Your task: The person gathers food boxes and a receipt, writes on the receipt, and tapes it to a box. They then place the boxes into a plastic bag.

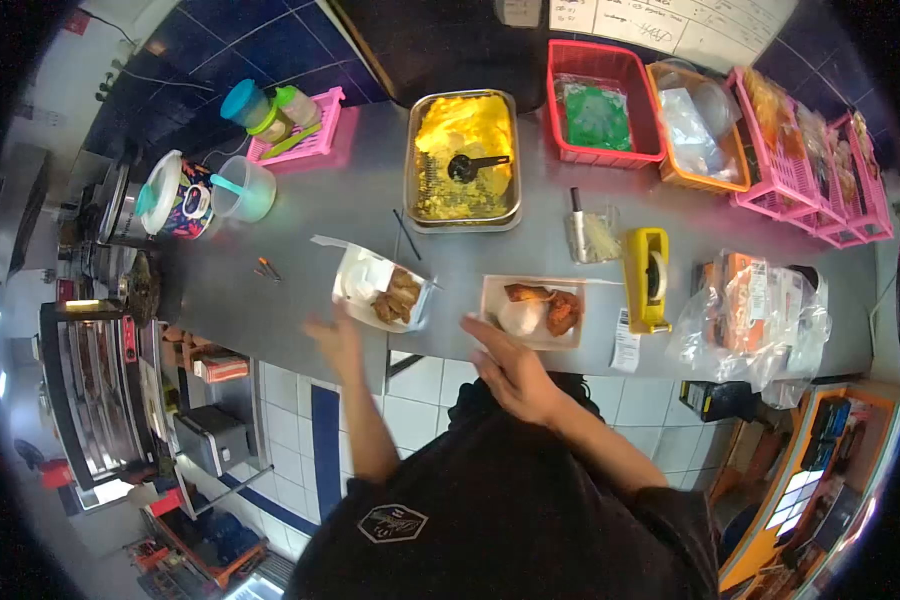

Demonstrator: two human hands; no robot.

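Food boxes (422, 303) (488, 298): two; two hands (340, 345) (515, 375) near

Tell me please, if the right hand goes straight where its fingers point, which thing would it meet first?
Probably the right side of the white takeaway box with browned pieces. But the height of the right hand above the counter is unclear, so it may pass over.

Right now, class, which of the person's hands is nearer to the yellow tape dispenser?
The right. The right hand is by the right-hand food box, just left of the tape dispenser; the left hand is farther left, beside the other food box.
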